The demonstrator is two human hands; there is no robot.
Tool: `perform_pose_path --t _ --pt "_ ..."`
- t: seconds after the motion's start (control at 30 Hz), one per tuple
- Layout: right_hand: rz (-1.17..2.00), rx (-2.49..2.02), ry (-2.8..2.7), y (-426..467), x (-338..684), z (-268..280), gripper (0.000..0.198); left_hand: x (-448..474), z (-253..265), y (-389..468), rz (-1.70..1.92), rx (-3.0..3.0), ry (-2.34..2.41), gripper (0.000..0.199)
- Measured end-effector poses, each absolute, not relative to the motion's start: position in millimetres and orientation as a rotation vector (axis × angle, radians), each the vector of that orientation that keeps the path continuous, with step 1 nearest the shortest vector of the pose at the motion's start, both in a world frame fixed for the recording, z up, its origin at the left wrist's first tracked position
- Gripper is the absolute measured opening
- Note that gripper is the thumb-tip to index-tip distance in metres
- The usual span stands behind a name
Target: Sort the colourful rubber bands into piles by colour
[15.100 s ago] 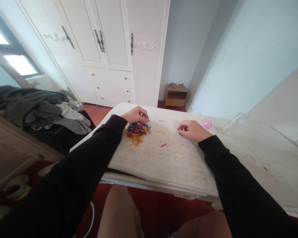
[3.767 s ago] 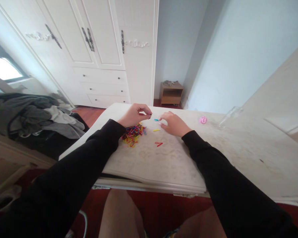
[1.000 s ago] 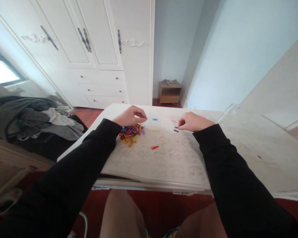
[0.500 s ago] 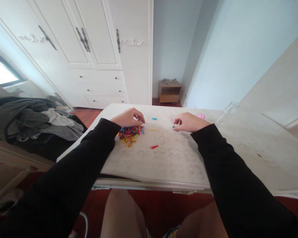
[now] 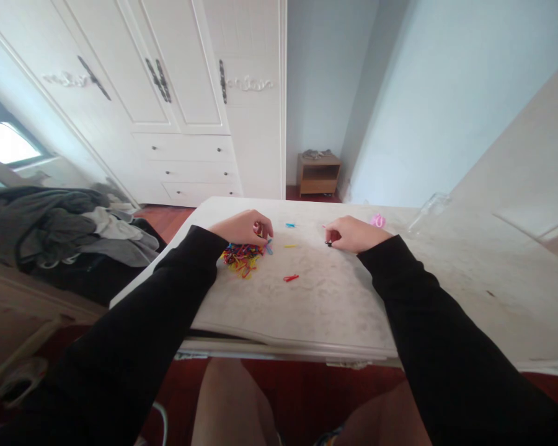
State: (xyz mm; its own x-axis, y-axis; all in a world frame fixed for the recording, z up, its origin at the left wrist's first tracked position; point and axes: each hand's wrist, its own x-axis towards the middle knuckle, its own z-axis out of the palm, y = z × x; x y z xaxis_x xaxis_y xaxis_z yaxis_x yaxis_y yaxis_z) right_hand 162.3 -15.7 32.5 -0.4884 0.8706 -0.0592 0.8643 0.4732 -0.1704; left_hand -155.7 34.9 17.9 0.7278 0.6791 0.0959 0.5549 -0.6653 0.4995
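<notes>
A heap of thin, small coloured rubber bands (image 5: 242, 261) lies on the white table (image 5: 335, 310). My left hand (image 5: 248, 228) is at the heap's far right edge, thumb and fingers curled together; what is between the tips is too small to make out. Over to the right, my right hand (image 5: 351, 233) rests low at the tabletop, its thumb and finger pinched on a small black rubber band (image 5: 328, 243). Between the hands lie a blue band (image 5: 291, 225), a yellow band (image 5: 290, 246) and, nearer me, a red band (image 5: 291, 278). A bit of pink shows by my right fingers.
A pink object (image 5: 378, 220) and a clear, bottle-like container (image 5: 430, 214) are beyond my right hand. Past the table are a white wardrobe (image 5: 186, 148) and a small wooden cabinet (image 5: 320, 176). Dark and grey clothes (image 5: 51, 223) are piled at the left.
My left hand has lowered to the heap and its fingers have drawn together. My right fingers have come down and closed, with the black band at the tabletop. The view has shifted slightly.
</notes>
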Motion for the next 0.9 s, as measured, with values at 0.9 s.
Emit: perform_pose_path --t 0.9 --pt "0.139 -1.437 -2.490 -24 143 37 0.011 -156 21 35 0.629 2.470 0.909 0.018"
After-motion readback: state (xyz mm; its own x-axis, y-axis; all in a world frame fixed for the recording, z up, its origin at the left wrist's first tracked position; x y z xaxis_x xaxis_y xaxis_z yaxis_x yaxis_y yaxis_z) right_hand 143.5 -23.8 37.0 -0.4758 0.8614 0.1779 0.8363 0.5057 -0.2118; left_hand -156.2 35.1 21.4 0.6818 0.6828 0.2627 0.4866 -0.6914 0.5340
